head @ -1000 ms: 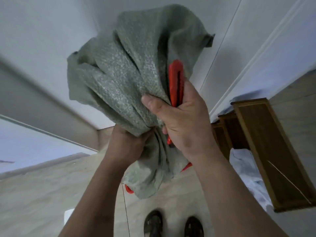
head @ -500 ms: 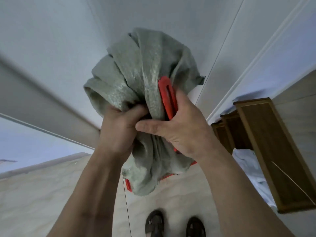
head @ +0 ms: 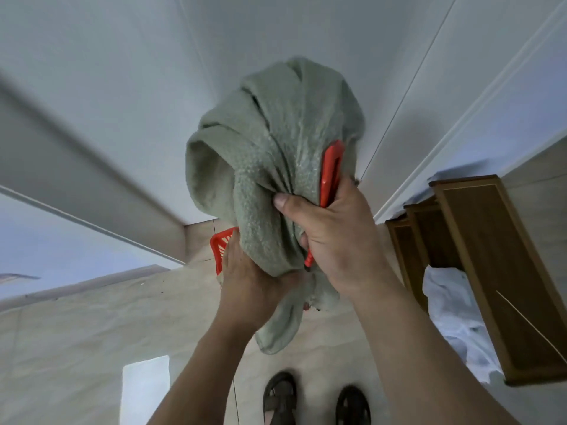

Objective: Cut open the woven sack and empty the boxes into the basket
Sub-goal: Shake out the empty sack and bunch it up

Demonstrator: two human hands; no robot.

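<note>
The grey-green woven sack (head: 270,142) is bunched into a limp bundle held up in front of me, with a loose end hanging down. My left hand (head: 254,277) grips its lower part from below. My right hand (head: 334,237) clamps the sack's right side and also holds a red box cutter (head: 329,170) pressed against the fabric. A corner of the red plastic basket (head: 222,250) shows on the floor behind my left hand; the rest is hidden by the sack. No boxes are in view.
Dark wooden shelf frames (head: 491,265) lean at the right with a white cloth (head: 451,314) between them. White wall panels rise behind. My two sandalled feet (head: 316,400) stand on the pale tiled floor.
Both hands have kept gathering the sack into a tighter bundle, shifted right. My left hand moved lower under it, and the basket corner has come into view.
</note>
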